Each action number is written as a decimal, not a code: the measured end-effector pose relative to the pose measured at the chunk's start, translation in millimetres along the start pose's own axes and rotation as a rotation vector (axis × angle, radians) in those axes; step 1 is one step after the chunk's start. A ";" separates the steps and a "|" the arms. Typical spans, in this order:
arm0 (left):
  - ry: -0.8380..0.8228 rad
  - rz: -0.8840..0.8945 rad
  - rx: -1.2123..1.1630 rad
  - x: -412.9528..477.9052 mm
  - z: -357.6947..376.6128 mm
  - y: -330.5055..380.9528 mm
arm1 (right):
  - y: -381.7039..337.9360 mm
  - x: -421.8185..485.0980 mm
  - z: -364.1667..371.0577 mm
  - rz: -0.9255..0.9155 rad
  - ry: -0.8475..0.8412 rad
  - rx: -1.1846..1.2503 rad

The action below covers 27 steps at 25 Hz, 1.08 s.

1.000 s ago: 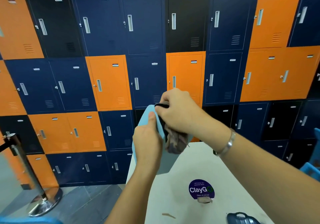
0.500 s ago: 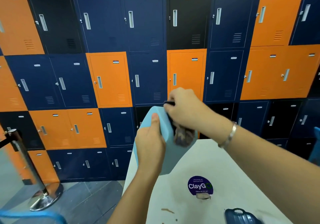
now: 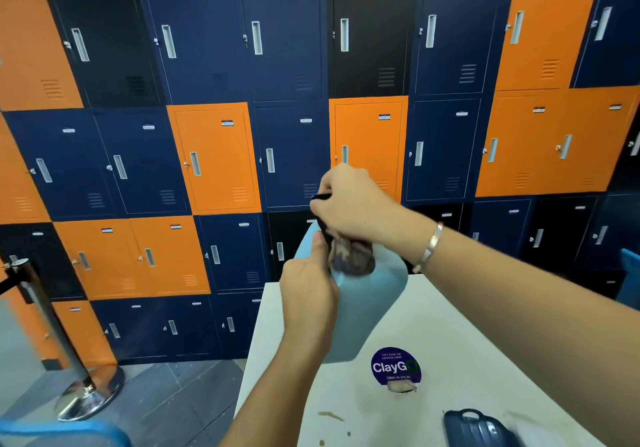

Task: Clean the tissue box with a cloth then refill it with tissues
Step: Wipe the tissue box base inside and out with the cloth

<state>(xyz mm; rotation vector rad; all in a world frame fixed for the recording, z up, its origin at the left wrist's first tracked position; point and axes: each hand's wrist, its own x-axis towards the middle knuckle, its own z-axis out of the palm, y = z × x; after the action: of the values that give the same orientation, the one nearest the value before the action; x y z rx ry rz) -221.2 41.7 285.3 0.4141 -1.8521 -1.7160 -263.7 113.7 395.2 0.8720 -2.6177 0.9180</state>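
Note:
A light blue tissue box point(image 3: 363, 311) stands tilted on end above the white table point(image 3: 433, 336). My left hand point(image 3: 306, 291) grips its left side, thumb pressed against the upper edge. My right hand point(image 3: 349, 204) is closed around a dark mottled cloth point(image 3: 351, 256) and presses it against the top of the box. The cloth bunches out below my fingers over the box's upper face. A silver bangle sits on my right wrist.
A round purple "ClayGo" sticker point(image 3: 395, 366) and brown stains mark the table. A dark blue object point(image 3: 474, 427) lies at the near edge. Orange, navy and black lockers point(image 3: 214, 156) fill the wall behind. A chrome stanchion point(image 3: 52, 325) stands at left.
My right hand with the cloth has worked slightly along the top of the box. My left hand keeps its grip while the box tilts a little.

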 end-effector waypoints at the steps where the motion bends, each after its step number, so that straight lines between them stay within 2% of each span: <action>1: 0.022 -0.047 -0.056 2.6 -2.4 1.1 | 1.6 -3.4 3.9 -0.008 -0.012 -0.004; 4: 0.055 -0.147 -0.088 6.6 -8.2 -1.7 | 12.8 -6.4 6.6 0.027 -0.012 0.024; 6: 0.037 -0.142 -0.059 2.5 -10.0 -2.0 | 20.7 -3.0 0.7 0.080 0.004 0.078; 11: 0.067 -0.069 -0.027 12.5 -12.1 -1.8 | 17.7 -9.8 1.3 -0.001 -0.007 0.052; 13: 0.019 -0.084 -0.041 11.1 -7.2 -2.7 | 22.8 -5.4 -4.8 0.037 0.029 0.068; 16: 0.007 -0.113 -0.106 8.9 -0.6 -1.4 | 26.7 -5.5 -6.8 0.014 -0.010 0.060; 20: -0.022 -0.105 -0.083 9.3 7.3 -1.8 | 35.1 -3.0 -10.6 0.093 0.033 0.104; 23: 0.003 -0.121 -0.128 14.7 12.5 -5.4 | 38.0 -8.8 -3.3 0.054 0.023 0.097; 25: -0.024 -0.131 -0.112 8.9 17.4 -5.3 | 46.6 -5.3 -4.9 0.117 0.084 0.145; 27: -0.040 -0.148 -0.104 8.2 19.8 -10.5 | 52.8 -4.1 -5.2 0.149 0.050 0.152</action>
<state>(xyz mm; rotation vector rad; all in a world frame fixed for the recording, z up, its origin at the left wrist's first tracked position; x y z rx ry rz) -241.1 51.5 276.4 0.4880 -1.7895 -1.9224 -292.3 152.0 371.7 0.6852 -2.6260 1.1742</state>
